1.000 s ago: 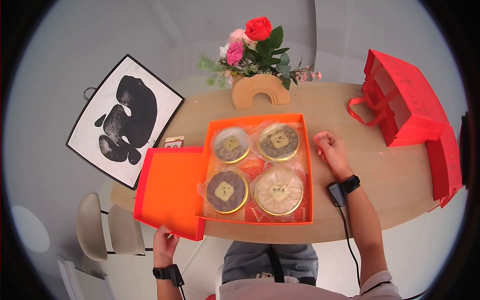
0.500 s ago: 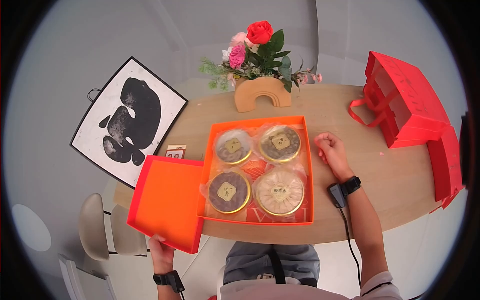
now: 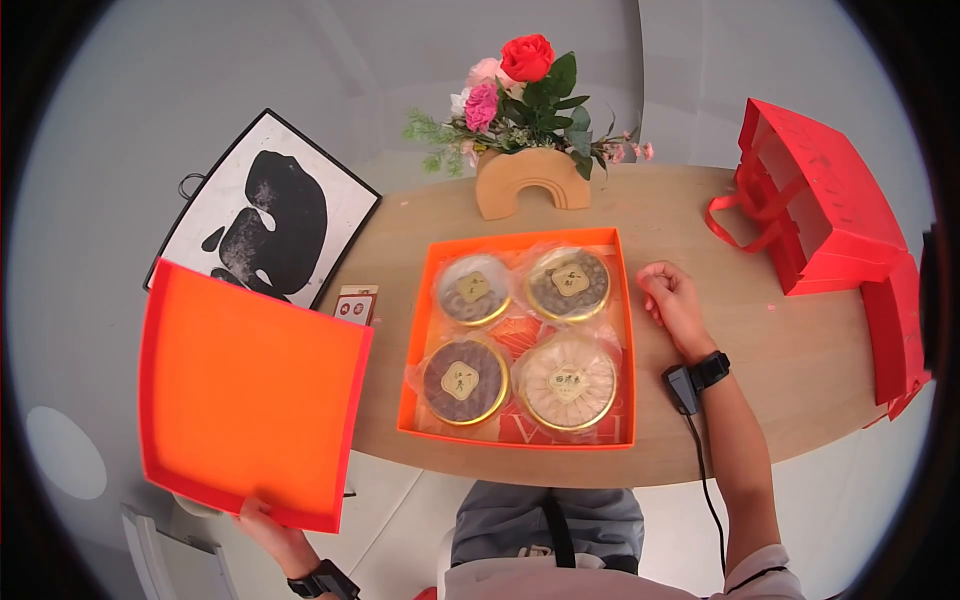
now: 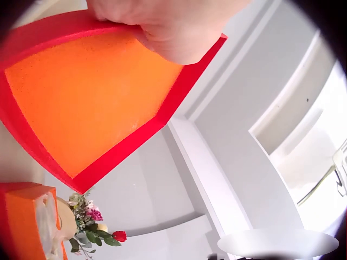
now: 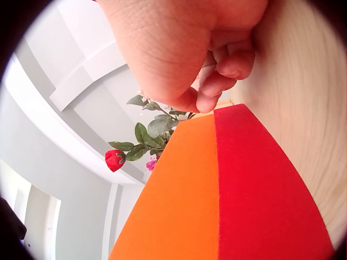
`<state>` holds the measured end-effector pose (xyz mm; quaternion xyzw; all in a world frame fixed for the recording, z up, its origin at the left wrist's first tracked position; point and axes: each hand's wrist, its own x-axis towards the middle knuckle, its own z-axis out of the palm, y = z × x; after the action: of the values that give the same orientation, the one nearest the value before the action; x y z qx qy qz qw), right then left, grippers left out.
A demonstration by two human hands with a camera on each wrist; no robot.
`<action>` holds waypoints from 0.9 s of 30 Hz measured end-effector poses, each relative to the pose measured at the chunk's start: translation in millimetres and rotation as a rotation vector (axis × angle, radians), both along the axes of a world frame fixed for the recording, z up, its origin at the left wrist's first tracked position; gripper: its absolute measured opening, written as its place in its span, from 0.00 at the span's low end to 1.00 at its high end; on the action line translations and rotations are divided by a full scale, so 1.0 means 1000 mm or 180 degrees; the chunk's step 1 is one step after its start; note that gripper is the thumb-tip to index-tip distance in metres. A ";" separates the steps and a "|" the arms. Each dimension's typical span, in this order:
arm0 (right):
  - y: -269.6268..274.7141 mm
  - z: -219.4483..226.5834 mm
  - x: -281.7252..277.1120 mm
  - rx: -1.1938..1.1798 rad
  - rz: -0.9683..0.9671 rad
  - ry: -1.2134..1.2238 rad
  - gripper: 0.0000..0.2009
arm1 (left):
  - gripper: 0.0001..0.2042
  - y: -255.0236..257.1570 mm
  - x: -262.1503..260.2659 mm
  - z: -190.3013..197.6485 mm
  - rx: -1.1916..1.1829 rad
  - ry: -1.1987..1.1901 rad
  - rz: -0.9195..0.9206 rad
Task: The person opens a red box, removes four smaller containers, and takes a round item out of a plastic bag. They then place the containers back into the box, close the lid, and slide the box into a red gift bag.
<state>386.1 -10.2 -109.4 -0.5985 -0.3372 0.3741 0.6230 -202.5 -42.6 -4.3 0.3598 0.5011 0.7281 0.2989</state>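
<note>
My left hand (image 3: 272,532) pinches the near edge of a shallow box lid (image 3: 255,390), orange inside with red walls. The lid is held up at the left, past the table's edge, overlapping the framed picture in the head view. In the middle of the table lies the orange gift box (image 3: 627,345), which holds several round gold-rimmed tins in clear wrapping, such as a pale one (image 3: 568,405) and a dark one (image 3: 462,395). Just right of this box, my right hand (image 3: 678,305) rests on the table with loosely curled fingers and nothing in them.
An arched wooden vase (image 3: 500,190) with flowers (image 3: 527,58) stands behind the box. At the right is a red gift bag (image 3: 830,190) with ribbon handles. A framed black-and-white picture (image 3: 290,210) leans at the left, near a small card (image 3: 355,305).
The lid has moved left and up, away from the box's side, tilting as my left hand carries it. My right hand stays where it was.
</note>
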 end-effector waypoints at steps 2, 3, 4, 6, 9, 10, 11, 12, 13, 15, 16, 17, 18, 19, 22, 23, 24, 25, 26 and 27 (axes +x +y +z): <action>0.000 -0.001 0.000 0.0020 -0.0006 0.0019 0.07 | 0.17 0.006 0.043 0.030 0.0492 0.0298 0.0809; 0.000 0.000 -0.001 0.0032 -0.0004 0.0025 0.07 | 0.17 0.009 0.055 0.039 0.0505 0.0303 0.0812; 0.000 0.001 -0.001 0.0015 -0.0007 0.0013 0.07 | 0.20 0.011 0.065 0.046 0.0668 0.0538 0.0925; -0.001 0.001 -0.002 -0.0002 -0.0007 0.0001 0.07 | 0.23 0.015 0.064 0.048 0.1000 0.0919 0.0994; -0.003 0.000 0.000 0.0044 -0.0025 0.0017 0.06 | 0.22 0.028 0.091 0.051 0.1167 0.1522 0.1389; -0.003 -0.001 0.000 0.0046 0.0003 0.0052 0.06 | 0.20 0.034 0.099 0.048 0.1299 0.1587 0.1400; -0.003 -0.001 0.001 0.0053 0.0024 0.0086 0.06 | 0.20 0.038 0.105 0.043 0.1322 0.1575 0.1382; -0.004 -0.001 0.002 0.0071 -0.0001 0.0086 0.06 | 0.20 0.042 0.111 0.039 0.1356 0.1996 0.1401; -0.004 0.000 0.002 0.0044 0.0017 0.0098 0.06 | 0.20 0.046 0.116 0.034 0.1387 0.2420 0.1419; -0.004 0.000 0.001 0.0023 0.0017 0.0127 0.06 | 0.19 0.051 0.126 0.028 0.1466 0.2528 0.1165; -0.004 -0.001 0.001 0.0038 0.0048 0.0152 0.06 | 0.19 0.050 0.137 0.025 0.1510 0.2669 0.1103; -0.004 -0.001 0.002 0.0052 0.0076 0.0169 0.06 | 0.18 0.051 0.146 0.022 0.1555 0.2800 0.1038; -0.003 0.000 0.002 0.0057 0.0048 0.0169 0.06 | 0.18 0.050 0.148 0.019 0.1563 0.2898 0.1043; -0.003 0.002 0.001 0.0061 0.0038 0.0218 0.05 | 0.18 0.047 0.150 0.017 0.1576 0.2894 0.1018; -0.004 0.001 0.001 0.0034 0.0085 0.0247 0.06 | 0.16 0.034 0.159 0.010 0.1619 0.2968 0.0927; -0.003 0.001 0.002 0.0020 0.0133 0.0196 0.06 | 0.16 0.031 0.163 0.006 0.1619 0.2977 0.0930; -0.003 0.002 0.002 0.0021 0.0134 0.0201 0.06 | 0.15 0.026 0.164 0.000 0.1620 0.3218 0.0797; -0.003 0.002 0.001 0.0025 0.0131 0.0207 0.06 | 0.14 0.022 0.161 -0.008 0.1620 0.3455 0.0655; -0.004 0.002 0.002 0.0026 0.0123 0.0211 0.06 | 0.15 0.021 0.147 -0.016 0.1727 0.3766 0.0746; -0.005 0.003 0.001 0.0020 0.0112 0.0211 0.06 | 0.15 0.020 0.141 -0.026 0.1727 0.3763 0.0733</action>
<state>387.2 -14.9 -106.1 -0.5779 -0.3280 0.4036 0.6290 -61.7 -22.7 -30.6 0.7056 0.4147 0.5357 -0.2077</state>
